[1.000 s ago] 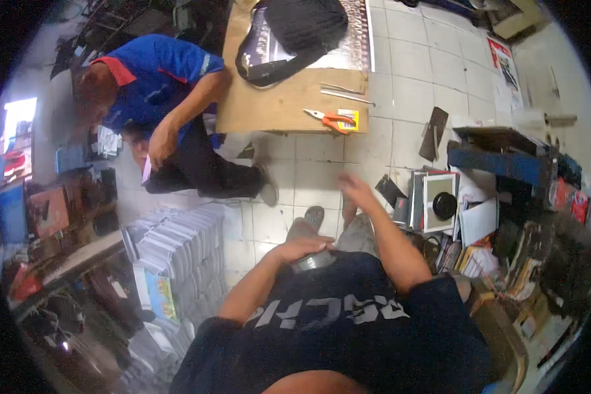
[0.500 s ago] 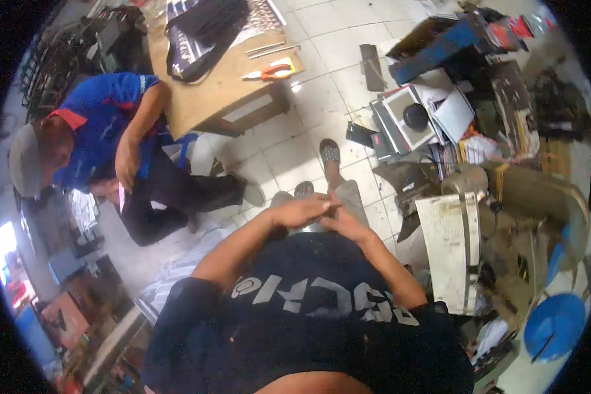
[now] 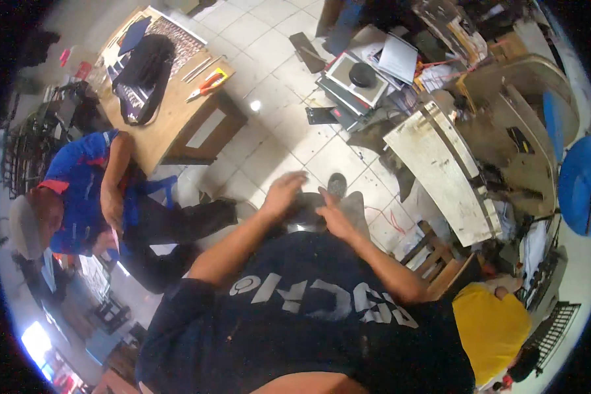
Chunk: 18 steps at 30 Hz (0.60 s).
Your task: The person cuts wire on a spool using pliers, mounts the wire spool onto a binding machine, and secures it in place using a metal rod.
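Note:
My left hand point(image 3: 284, 196) is held in front of my dark shirt, its fingers spread and a little blurred, with nothing in it. A short gap to the right is my right hand point(image 3: 335, 218), forefinger stretched out and the others partly bent, also holding nothing I can see. Between and below them shows a dark, smooth surface point(image 3: 305, 207) whose kind I cannot make out. Beyond it is one sandaled foot point(image 3: 337, 184) on the tiles. Pliers point(image 3: 207, 85) with orange handles lie on the wooden table point(image 3: 177, 125), out of my reach.
At left sits a person in a blue shirt point(image 3: 79, 171), holding a pale slip. A dark bag point(image 3: 144, 72) lies on the table. To the right are stacked books and frames point(image 3: 354, 85), a long whitish panel point(image 3: 440, 171) and a blue basin point(image 3: 581, 187). Someone in yellow point(image 3: 492, 328) is at lower right.
My hands were together with fingers touching; they have now come apart. The view has turned rightward, so the table shifts left and the person in yellow comes into sight.

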{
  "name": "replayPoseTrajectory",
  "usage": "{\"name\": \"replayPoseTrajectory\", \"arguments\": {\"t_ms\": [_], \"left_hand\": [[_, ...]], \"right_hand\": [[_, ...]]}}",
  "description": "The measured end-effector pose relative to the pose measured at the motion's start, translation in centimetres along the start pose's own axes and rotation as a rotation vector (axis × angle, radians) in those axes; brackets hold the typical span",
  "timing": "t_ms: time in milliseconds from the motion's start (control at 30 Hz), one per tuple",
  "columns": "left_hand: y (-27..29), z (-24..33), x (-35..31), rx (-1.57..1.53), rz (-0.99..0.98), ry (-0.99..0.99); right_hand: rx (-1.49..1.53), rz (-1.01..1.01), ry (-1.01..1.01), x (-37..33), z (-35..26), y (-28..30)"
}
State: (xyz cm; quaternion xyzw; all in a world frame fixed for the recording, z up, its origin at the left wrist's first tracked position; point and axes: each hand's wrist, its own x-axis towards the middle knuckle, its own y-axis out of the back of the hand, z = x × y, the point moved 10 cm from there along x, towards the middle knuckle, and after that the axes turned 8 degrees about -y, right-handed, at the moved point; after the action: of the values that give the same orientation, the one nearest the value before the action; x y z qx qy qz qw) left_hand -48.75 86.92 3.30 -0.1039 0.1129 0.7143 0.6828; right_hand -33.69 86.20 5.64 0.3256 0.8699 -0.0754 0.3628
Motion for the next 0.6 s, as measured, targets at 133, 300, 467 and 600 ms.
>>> {"name": "replayPoseTrajectory", "arguments": {"t_ms": [133,300,467,600], "left_hand": [[-0.3,3.6,-4.0,0.256,0.218,0.367],[-5.3,2.2,-7.1,-0.468,-0.033,0.566],[-8.3,4.3,-4.1,-0.394,0.039,0.433],[-11.4,7.5,-0.3,-0.228,-0.086,0.319]], "right_hand": [[0.178,0.054,0.171,-3.1,-1.3,1.2],[0.261,0.1,0.141,-5.2,-0.1,3.3],[0.253,0.298,0.304,-8.1,1.0,6.7],[0.858,0.31,0.367,-11.6,-0.9,11.2]]}}
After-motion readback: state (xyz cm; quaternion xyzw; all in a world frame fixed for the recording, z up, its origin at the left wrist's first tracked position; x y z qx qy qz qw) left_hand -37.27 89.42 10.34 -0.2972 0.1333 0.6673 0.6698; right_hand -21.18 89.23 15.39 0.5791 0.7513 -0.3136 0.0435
